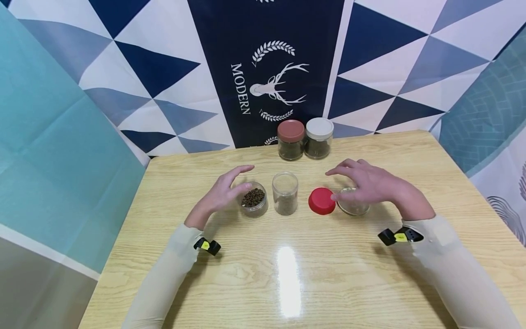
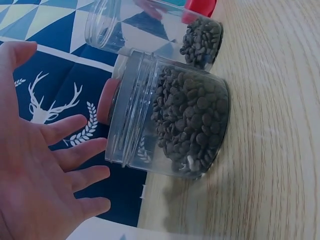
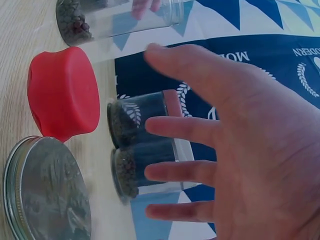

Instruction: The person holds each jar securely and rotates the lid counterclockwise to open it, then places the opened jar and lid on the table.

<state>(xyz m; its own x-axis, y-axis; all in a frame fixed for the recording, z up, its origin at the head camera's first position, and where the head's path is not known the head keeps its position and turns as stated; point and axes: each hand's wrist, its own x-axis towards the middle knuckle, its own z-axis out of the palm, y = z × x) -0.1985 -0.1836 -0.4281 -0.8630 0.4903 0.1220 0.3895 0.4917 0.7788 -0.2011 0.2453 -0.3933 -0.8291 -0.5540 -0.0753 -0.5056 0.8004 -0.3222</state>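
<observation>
My left hand (image 1: 223, 191) hovers by an uncapped clear jar (image 2: 142, 115) of dark brown pellets (image 1: 253, 197), thumb and fingers spread apart and holding nothing. Beside that jar stands a taller clear jar (image 1: 285, 194), also without a lid, with a low layer of pellets (image 2: 201, 42) at its bottom. Over on the right, my right hand (image 1: 365, 183) is held above a red lid (image 1: 322, 201) and a metal-rimmed clear lid (image 3: 52, 192), its fingers extended and apart. The right wrist view shows both lids lying below the hand, with nothing in its grasp.
At the back, against the patterned wall cloth (image 1: 164, 82), stand a jar with a dull red lid (image 1: 291, 131) and a jar with a white lid (image 1: 319, 129), both holding dark contents. Wood-grain tabletop (image 1: 246, 274) spreads out in front, with a bright reflection on it.
</observation>
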